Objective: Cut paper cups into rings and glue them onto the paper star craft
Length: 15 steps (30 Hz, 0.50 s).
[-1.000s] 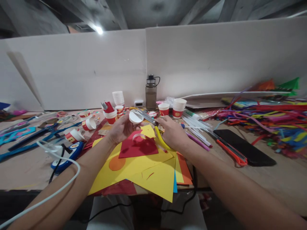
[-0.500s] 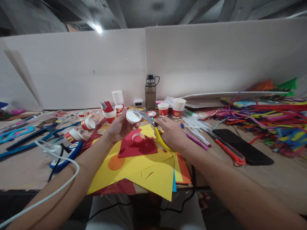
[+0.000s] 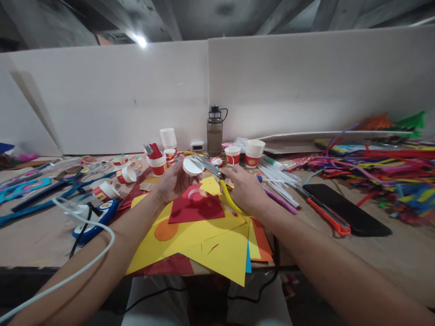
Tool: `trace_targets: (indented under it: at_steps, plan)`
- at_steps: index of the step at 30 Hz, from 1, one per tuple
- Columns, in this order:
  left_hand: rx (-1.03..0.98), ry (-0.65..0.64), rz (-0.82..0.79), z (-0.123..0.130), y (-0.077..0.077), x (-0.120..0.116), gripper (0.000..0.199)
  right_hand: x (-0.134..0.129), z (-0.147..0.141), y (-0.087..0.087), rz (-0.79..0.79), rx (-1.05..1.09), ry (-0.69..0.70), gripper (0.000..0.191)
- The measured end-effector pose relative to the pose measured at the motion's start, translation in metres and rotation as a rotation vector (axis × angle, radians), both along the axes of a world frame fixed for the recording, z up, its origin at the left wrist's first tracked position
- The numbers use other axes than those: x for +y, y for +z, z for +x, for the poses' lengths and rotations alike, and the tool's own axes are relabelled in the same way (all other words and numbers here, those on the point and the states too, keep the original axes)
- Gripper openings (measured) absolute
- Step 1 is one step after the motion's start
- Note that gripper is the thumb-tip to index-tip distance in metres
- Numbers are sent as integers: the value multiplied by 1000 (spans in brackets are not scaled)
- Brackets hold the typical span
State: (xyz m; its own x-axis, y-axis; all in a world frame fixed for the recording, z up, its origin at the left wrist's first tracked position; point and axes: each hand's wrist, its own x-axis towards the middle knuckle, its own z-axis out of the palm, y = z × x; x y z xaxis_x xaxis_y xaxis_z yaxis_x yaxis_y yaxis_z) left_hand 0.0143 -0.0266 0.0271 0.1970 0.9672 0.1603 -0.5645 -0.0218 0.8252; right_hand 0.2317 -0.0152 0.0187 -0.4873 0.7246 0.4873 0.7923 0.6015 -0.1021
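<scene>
Left hand [image 3: 174,183] grips a white paper-cup piece [image 3: 193,167], fingers curled around its side; the piece sits at twelve o'clock from the red sheet [image 3: 195,213]. Right hand [image 3: 247,189] is wrapped around yellow-handled scissors [image 3: 227,195], blades pointing to ten o'clock, overlapping the piece in view (blade gap: cannot tell). Bottle [image 3: 214,138] stands at one o'clock from the piece.

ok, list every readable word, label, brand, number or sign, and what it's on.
None legible.
Stacked red-and-white paper cups: gold round emblem, too small to read.
Small white rectangular device: dark panel, unreadable.
Blue-and-white plastic device: markings too blurred.
Round white paper piece in left hand: no print visible.
</scene>
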Motion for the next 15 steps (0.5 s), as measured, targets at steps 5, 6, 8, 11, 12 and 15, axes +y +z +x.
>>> trace_targets:
  at_steps: [5, 6, 8, 11, 12, 15]
  plan:
    - [18, 2, -18, 0, 4, -2, 41, 0, 0, 0, 8, -12, 12, 42]
    - [24, 1, -16, 0, 5, -3, 41, 0, 0, 0, 6, -12, 13, 42]
    - [35, -1, -9, 0, 7, -3, 43, 0, 0, -1, 0, -10, 19, 40]
    - [47, 8, -10, 0, 7, -3, 45, 0, 0, -1, -9, -5, 31, 38]
    - [46, 13, -13, 0, 7, -3, 46, 0, 0, -1, -12, -2, 32, 39]
    - [17, 30, 0, 0, 6, -2, 47, 0, 0, -2, -10, 2, 31, 42]
